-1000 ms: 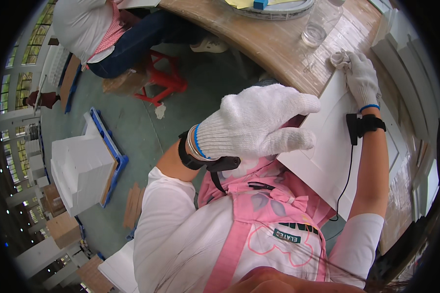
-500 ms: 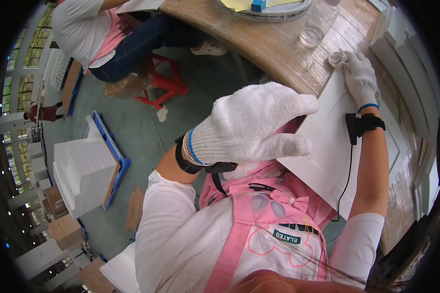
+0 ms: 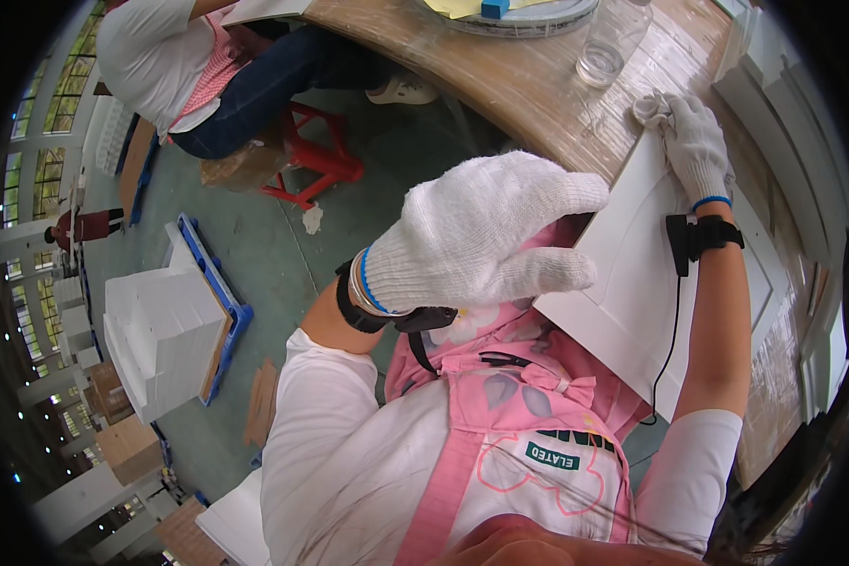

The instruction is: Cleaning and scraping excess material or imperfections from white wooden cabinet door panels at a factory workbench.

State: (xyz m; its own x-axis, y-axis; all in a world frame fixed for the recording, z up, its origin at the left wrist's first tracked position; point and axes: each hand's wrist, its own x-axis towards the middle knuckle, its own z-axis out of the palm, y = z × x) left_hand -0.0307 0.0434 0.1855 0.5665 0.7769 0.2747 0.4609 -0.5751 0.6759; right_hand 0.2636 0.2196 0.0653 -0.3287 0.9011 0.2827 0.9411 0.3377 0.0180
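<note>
My left hand (image 3: 486, 231), in a white knit glove, is held at the left edge of a white panel (image 3: 623, 255). Its thumb stands apart from the fingers, with nothing visible between them; whether it touches the panel cannot be made out. The panel has a shallow recessed pattern and lies partly on the table, its near corner reaching over my lap. At its far corner, my gloved right hand (image 3: 696, 141) is closed over a bunched white cloth (image 3: 649, 108), pressed down near the panel's edge. A black strap with a cable is on my right wrist.
The plastic-covered wooden table (image 3: 509, 90) carries a clear bottle (image 3: 602, 57) and a round grey-white disc (image 3: 528, 26) with a blue block (image 3: 494, 8). White panels (image 3: 783, 123) line the right side. A person (image 3: 160, 61) sits far left by a red stool (image 3: 316, 156). Stacked panels (image 3: 165, 330) stand on a pallet.
My left hand has shifted very slightly to the left. The right hand stays in place on the cloth, and the panel looks unmoved.
</note>
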